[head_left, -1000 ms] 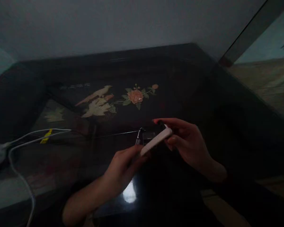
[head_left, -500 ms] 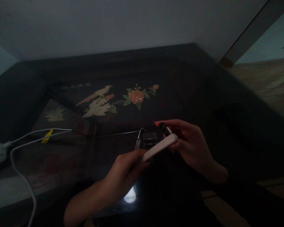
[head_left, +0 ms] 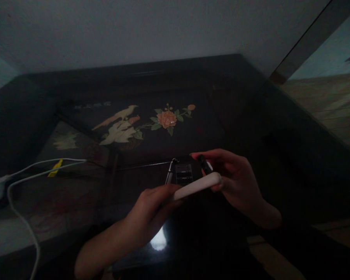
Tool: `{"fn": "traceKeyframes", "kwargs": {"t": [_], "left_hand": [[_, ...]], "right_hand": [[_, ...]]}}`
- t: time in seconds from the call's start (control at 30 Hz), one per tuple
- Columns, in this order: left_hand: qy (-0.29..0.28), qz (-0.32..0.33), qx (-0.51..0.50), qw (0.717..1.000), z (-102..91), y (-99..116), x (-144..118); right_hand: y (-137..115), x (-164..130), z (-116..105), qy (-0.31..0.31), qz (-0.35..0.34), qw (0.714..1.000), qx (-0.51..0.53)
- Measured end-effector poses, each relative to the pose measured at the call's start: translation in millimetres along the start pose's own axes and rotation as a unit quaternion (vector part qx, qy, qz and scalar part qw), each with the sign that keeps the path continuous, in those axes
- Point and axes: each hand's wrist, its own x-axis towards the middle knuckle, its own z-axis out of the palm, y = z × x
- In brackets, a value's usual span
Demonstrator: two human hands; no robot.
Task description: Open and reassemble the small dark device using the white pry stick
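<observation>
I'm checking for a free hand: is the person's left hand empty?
No, the left hand grips the near end of a slim, whitish, round-ended object.

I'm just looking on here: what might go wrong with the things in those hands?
The small dark piece sits near the fingertips of the right hand, so it might slip and drop onto the glossy table.

The left hand grips the pale slab near one end, so its other end could tip or knock the dark piece.

The light is dim, so the small boxy item beyond the slab might get bumped.
</observation>
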Motion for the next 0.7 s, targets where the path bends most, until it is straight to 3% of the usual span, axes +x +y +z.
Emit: {"fn": "traceKeyframes", "kwargs": {"t": [0.2,0.43,0.7], "left_hand": [[0.054,-0.043,0.013,0.998,-5.6,-2.2,6.4],[0.011,-0.013,0.000,1.000,-2.4,-2.9,2.8],[0.036,-0.073,-0.009,0.997,-4.7,3.2,8.6]], "right_hand": [[0.1,0.3,0.6,0.023,-0.005,1.000,-0.011],[0.3,-0.3,0.7,0.004,-0.014,1.000,-0.017],[1.1,0.9,0.8,0.030,-0.008,0.999,-0.027]]}}
